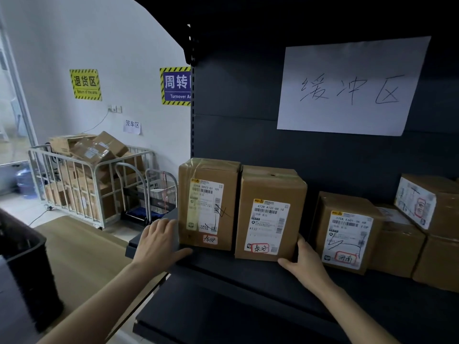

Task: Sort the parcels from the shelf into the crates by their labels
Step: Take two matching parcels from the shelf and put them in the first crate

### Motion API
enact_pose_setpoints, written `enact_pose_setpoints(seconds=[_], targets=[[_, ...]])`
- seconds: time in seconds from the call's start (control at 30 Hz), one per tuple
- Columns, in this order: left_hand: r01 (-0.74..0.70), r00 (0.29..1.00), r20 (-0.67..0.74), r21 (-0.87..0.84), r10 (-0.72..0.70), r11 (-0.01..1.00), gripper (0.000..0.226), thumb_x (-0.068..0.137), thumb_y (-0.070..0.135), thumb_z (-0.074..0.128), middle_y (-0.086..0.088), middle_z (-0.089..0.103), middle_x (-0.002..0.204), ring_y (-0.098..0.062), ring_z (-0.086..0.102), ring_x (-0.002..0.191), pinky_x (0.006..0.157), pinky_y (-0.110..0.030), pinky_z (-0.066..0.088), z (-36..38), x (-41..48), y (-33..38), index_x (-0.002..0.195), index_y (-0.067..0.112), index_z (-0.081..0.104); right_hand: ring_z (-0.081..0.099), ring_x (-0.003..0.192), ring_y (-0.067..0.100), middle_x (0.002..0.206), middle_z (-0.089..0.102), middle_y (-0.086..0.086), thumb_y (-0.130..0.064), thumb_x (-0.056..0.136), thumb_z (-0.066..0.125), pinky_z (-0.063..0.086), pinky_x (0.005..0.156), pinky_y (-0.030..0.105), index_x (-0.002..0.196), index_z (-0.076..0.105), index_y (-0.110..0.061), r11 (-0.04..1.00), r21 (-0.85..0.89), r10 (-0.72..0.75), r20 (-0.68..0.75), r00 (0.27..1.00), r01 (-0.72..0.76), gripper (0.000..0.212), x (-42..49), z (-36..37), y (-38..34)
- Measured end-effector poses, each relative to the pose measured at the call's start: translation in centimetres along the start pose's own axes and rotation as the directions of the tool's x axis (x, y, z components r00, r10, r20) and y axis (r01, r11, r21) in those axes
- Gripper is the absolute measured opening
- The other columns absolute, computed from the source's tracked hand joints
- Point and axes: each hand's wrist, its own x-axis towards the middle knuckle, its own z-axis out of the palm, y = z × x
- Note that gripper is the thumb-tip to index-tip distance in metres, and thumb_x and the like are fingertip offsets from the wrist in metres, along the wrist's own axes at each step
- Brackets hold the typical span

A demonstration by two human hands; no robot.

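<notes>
Two brown cardboard parcels stand side by side on the dark shelf (223, 271). The left parcel (208, 202) and the right parcel (269, 212) each carry a white shipping label with a red-boxed handwritten mark. My left hand (159, 242) lies with straight fingers against the left side of the left parcel. My right hand (304, 261) touches the lower right corner of the right parcel, thumb under its front edge. A third labelled parcel (347, 232) stands further right.
More cardboard boxes (422, 219) are stacked at the shelf's right end. A white paper sign (347, 85) hangs on the shelf's back panel. A black crate (24, 264) sits at lower left. A metal cage cart (87, 180) full of boxes stands by the wall.
</notes>
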Motion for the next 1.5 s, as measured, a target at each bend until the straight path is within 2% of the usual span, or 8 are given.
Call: enact_pose_setpoints(seconds=[0.13, 0.3, 0.6, 0.73, 0.8, 0.93, 1.07, 1.5], targets=[[0.039, 0.987, 0.159, -0.161, -0.013, 0.986, 0.098, 0.068, 0.064, 0.066, 0.0, 0.035, 0.147, -0.022, 0.028, 0.138, 0.112, -0.039, 0.025, 0.6, 2.3, -0.2, 0.145, 0.024, 0.019, 0.044, 0.116, 0.003, 0.131, 0.051, -0.007, -0.017, 0.079, 0.072, 0.032, 0.097, 0.018, 0.142, 0.028, -0.023, 0.995, 0.089, 0.035, 0.065, 0.997, -0.041, 0.077, 0.7, -0.1, 0.0], [0.067, 0.973, 0.229, -0.361, 0.019, 0.93, 0.084, 0.072, 0.042, 0.074, 0.0, 0.05, 0.135, -0.021, 0.042, 0.128, 0.105, -0.038, 0.038, 1.5, 3.2, 0.2, 0.139, 0.023, 0.027, 0.043, 0.114, 0.002, 0.132, 0.051, -0.006, -0.014, 0.083, 0.067, 0.032, 0.099, 0.019, 0.14, 0.031, -0.022, 0.985, 0.161, 0.045, 0.109, 0.993, -0.062, 0.068, 1.6, 0.0, -0.3], [0.067, 0.993, 0.117, -0.563, -0.001, 0.824, 0.07, 0.076, 0.018, 0.075, 0.002, 0.057, 0.125, -0.021, 0.052, 0.118, 0.094, -0.029, 0.041, 0.1, 1.9, 0.3, 0.136, 0.017, 0.037, 0.042, 0.115, 0.002, 0.123, 0.048, -0.014, -0.022, 0.089, 0.06, 0.032, 0.097, 0.02, 0.142, 0.028, -0.023, 0.975, 0.222, -0.037, 0.068, 0.997, 0.021, 0.062, 1.2, -1.5, -2.0], [0.001, 0.999, 0.031, -0.722, 0.03, 0.692, 0.057, 0.078, 0.008, 0.072, 0.022, 0.057, 0.106, -0.005, 0.058, 0.1, 0.081, -0.018, 0.045, -2.1, 0.3, 0.5, 0.118, 0.035, 0.044, 0.045, 0.111, 0.001, 0.121, 0.05, -0.015, -0.028, 0.092, 0.055, 0.034, 0.092, 0.019, 0.141, 0.031, -0.025, 0.963, 0.262, -0.08, 0.025, 0.996, 0.071, 0.054, 0.7, -2.6, -3.2], [-0.017, 0.999, 0.009, -0.779, 0.038, 0.627, 0.056, 0.08, 0.003, 0.07, 0.016, 0.061, 0.107, -0.003, 0.061, 0.097, 0.082, -0.022, 0.05, -3.2, -0.6, 0.6, 0.111, 0.041, 0.044, 0.046, 0.109, 0.0, 0.122, 0.052, -0.014, -0.03, 0.093, 0.052, 0.034, 0.09, 0.018, 0.14, 0.033, -0.026, 0.956, 0.281, -0.092, 0.016, 0.996, 0.084, 0.051, 0.2, -2.8, -3.5], [-0.005, 1.0, 0.005, -0.812, 0.016, 0.584, 0.057, 0.081, 0.003, 0.068, 0.003, 0.062, 0.113, -0.011, 0.063, 0.1, 0.083, -0.025, 0.052, -4.9, -2.7, 0.3, 0.127, 0.026, 0.044, 0.047, 0.102, -0.007, 0.114, 0.052, -0.023, -0.033, 0.093, 0.05, 0.035, 0.082, 0.011, 0.139, 0.035, -0.026, 0.943, 0.32, -0.103, 0.02, 0.994, 0.091, 0.049, -1.1, -2.7, -3.9], [0.013, 1.0, -0.006, -0.803, -0.031, 0.596, 0.055, 0.082, 0.004, 0.068, 0.008, 0.062, 0.113, -0.006, 0.063, 0.099, 0.082, -0.023, 0.054, -6.3, -5.1, -0.6, 0.128, 0.023, 0.045, 0.043, 0.092, -0.018, 0.102, 0.046, -0.035, -0.033, 0.093, 0.051, 0.035, 0.071, 0.005, 0.139, 0.036, -0.026, 0.931, 0.344, -0.137, 0.03, 0.99, 0.118, 0.049, -2.1, -1.8, -5.0], [0.135, 0.969, -0.022, -0.788, -0.246, 0.601, 0.054, 0.081, 0.009, 0.07, 0.019, 0.065, 0.105, 0.001, 0.067, 0.089, 0.077, -0.02, 0.054, -10.8, -13.1, -7.6, 0.124, 0.031, 0.045, 0.049, 0.093, -0.015, 0.104, 0.055, -0.028, -0.034, 0.092, 0.053, 0.038, 0.071, 0.008, 0.116, 0.043, -0.04, 0.882, 0.433, -0.272, 0.149, 0.951, 0.185, 0.027, -4.0, 4.8, -11.4]])
